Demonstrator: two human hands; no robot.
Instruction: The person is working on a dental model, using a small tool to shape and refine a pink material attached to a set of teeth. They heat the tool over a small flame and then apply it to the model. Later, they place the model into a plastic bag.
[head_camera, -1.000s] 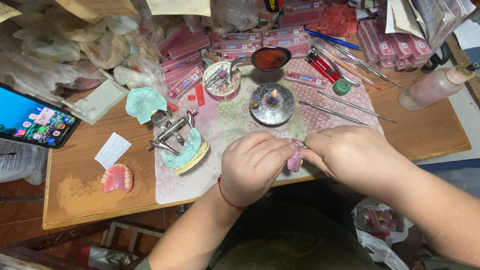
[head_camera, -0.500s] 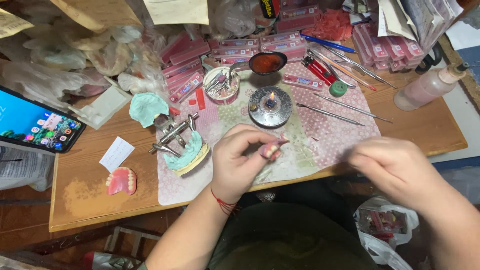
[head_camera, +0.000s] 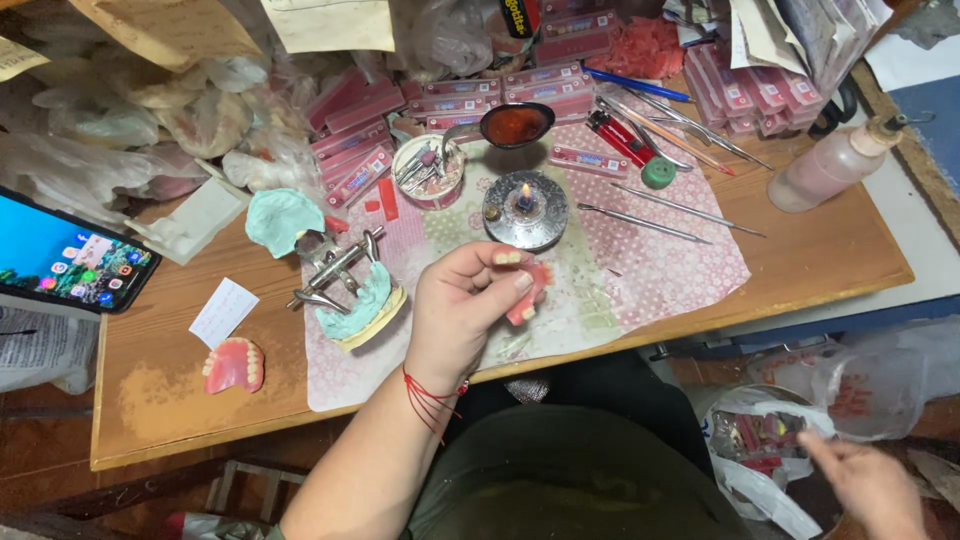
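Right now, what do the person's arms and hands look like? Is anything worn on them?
Both arms are bare, with no sleeves and no gloves in view. The left hand has a thin red string tied around its wrist, with loose ends hanging, and its fingernails look pale and polished. The right hand shows no ring, watch or band, though it sits at the picture's edge and is a bit blurred.

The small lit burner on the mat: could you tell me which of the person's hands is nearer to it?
Left. The left hand, holding a pink denture piece, is just below the burner over the mat. The right hand is far off, low by the plastic bag beside the table.
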